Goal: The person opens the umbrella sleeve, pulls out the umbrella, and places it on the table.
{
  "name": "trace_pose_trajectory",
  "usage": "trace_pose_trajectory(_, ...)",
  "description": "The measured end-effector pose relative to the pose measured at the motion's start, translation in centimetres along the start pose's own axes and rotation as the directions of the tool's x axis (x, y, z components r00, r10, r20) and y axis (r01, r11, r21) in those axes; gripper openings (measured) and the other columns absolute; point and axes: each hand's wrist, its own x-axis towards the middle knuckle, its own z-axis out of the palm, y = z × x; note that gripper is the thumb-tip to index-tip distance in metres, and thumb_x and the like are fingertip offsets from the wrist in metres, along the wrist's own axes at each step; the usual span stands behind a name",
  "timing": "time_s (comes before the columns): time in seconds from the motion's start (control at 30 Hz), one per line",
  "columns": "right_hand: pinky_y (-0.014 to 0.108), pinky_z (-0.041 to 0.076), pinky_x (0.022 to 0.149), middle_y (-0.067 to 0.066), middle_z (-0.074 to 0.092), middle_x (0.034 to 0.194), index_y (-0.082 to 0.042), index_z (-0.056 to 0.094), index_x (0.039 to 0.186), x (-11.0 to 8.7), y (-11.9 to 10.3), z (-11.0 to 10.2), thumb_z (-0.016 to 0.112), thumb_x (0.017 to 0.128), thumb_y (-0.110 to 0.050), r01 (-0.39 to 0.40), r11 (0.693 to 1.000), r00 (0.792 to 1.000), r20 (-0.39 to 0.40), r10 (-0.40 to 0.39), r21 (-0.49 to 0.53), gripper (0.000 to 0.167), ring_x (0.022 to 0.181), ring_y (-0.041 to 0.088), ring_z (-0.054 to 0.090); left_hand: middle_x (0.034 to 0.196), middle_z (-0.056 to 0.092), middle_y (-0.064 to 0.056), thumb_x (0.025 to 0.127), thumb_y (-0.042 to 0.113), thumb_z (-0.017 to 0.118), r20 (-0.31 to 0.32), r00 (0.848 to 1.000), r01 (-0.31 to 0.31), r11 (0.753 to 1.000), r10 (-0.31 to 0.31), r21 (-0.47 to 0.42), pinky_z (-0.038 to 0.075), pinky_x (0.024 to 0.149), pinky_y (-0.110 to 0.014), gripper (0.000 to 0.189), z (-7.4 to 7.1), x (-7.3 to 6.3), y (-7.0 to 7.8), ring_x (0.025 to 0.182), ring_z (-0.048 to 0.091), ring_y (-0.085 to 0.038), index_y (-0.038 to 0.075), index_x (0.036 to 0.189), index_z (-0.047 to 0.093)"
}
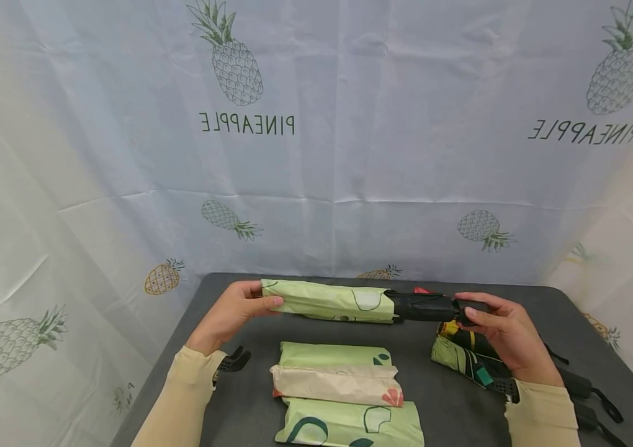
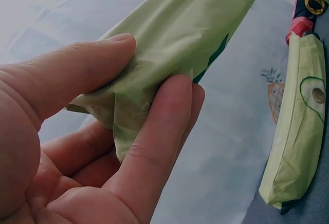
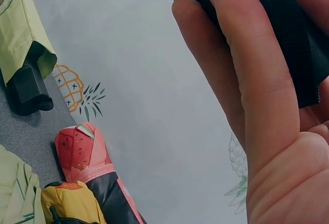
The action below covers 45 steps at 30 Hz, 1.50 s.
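Note:
A folded black umbrella is held level above the table, its far part inside a light green fabric sleeve with avocado prints. My left hand pinches the closed end of that sleeve between thumb and fingers; the left wrist view shows the cloth creased there. At the other end, my right hand grips the umbrella's black handle. Black folded fabric shows between the sleeve's mouth and the handle.
Green, pale pink and another green sleeve lie in front. Behind the held umbrella lies a green-sleeved umbrella. At right are several folded umbrellas, including a green and a red-tipped one. A pineapple-print curtain surrounds the table.

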Motion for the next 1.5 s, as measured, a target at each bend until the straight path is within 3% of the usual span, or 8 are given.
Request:
trace_pose_trajectory(0.2, 0.03, 0.069, 0.084, -0.01, 0.071, 0.131, -0.007, 0.072, 0.142, -0.1, -0.1, -0.2, 0.053, 0.11, 0.007, -0.004, 1.0, 1.0, -0.014, 0.003, -0.005, 0.04, 0.104, 0.011, 0.078, 0.122, 0.076, -0.008, 0.101, 0.026, 0.08, 0.004, 1.0, -0.004, 1.0, 0.004, 0.002, 0.064, 0.107, -0.042, 0.04, 0.0, 0.1, -0.1, 0.114, 0.076, -0.024, 0.0, 0.131, 0.073)
trace_pose_trajectory(0.5, 0.029, 0.069, 0.084, -0.01, 0.071, 0.131, -0.009, 0.074, 0.139, -0.4, -0.3, -0.6, 0.052, 0.11, 0.007, -0.007, 1.0, 1.0, -0.025, 0.007, 0.007, 0.04, 0.104, 0.012, 0.079, 0.12, 0.077, -0.007, 0.1, 0.026, 0.081, -0.011, 1.0, 0.008, 1.0, -0.008, -0.01, 0.064, 0.107, -0.042, 0.039, -0.1, 0.1, 0.0, 0.12, 0.074, -0.036, 0.001, 0.129, 0.074)
trace_pose_trajectory(0.77, 0.03, 0.069, 0.086, -0.01, 0.071, 0.133, -0.008, 0.073, 0.141, -0.7, -0.4, -0.8, 0.051, 0.11, 0.008, 0.004, 1.0, 1.0, -0.016, -0.004, 0.026, 0.041, 0.106, 0.012, 0.079, 0.12, 0.077, -0.007, 0.101, 0.024, 0.08, 0.002, 1.0, -0.006, 1.0, 0.006, -0.014, 0.064, 0.108, -0.043, 0.04, -0.1, 0.1, -0.1, 0.114, 0.076, -0.025, -0.001, 0.131, 0.072)
trace_pose_trajectory(0.97, 0.031, 0.069, 0.088, -0.01, 0.071, 0.134, -0.011, 0.073, 0.141, -1.1, -0.5, -1.4, 0.05, 0.111, 0.007, 0.001, 1.0, 1.0, -0.011, 0.0, 0.029, 0.042, 0.109, 0.011, 0.078, 0.12, 0.077, -0.006, 0.101, 0.025, 0.08, 0.0, 1.0, 0.0, 1.0, 0.0, -0.012, 0.064, 0.107, -0.042, 0.039, -0.1, 0.2, -0.3, 0.115, 0.076, -0.026, 0.0, 0.13, 0.073)
trace_pose_trajectory(1.13, 0.03, 0.069, 0.089, -0.011, 0.07, 0.136, -0.008, 0.071, 0.144, -1.9, -0.5, -2.3, 0.049, 0.111, 0.008, -0.001, 0.999, 1.0, -0.016, 0.001, 0.037, 0.042, 0.112, 0.011, 0.077, 0.121, 0.077, -0.006, 0.101, 0.024, 0.08, 0.006, 1.0, -0.001, 1.0, 0.001, -0.023, 0.064, 0.107, -0.042, 0.039, -0.1, 0.4, -0.5, 0.114, 0.076, -0.024, 0.0, 0.131, 0.073)
trace_pose_trajectory(1.5, 0.029, 0.069, 0.087, -0.019, 0.069, 0.134, -0.01, 0.072, 0.142, -5.1, -0.5, -5.1, 0.051, 0.111, 0.006, -0.071, 0.997, 0.992, -0.105, 0.075, 0.039, 0.041, 0.112, 0.006, 0.076, 0.124, 0.076, -0.01, 0.101, 0.025, 0.08, 0.01, 1.0, 0.003, 1.0, -0.002, -0.026, 0.063, 0.108, -0.045, 0.044, -0.2, 0.7, -1.0, 0.114, 0.076, -0.023, -0.002, 0.133, 0.071)
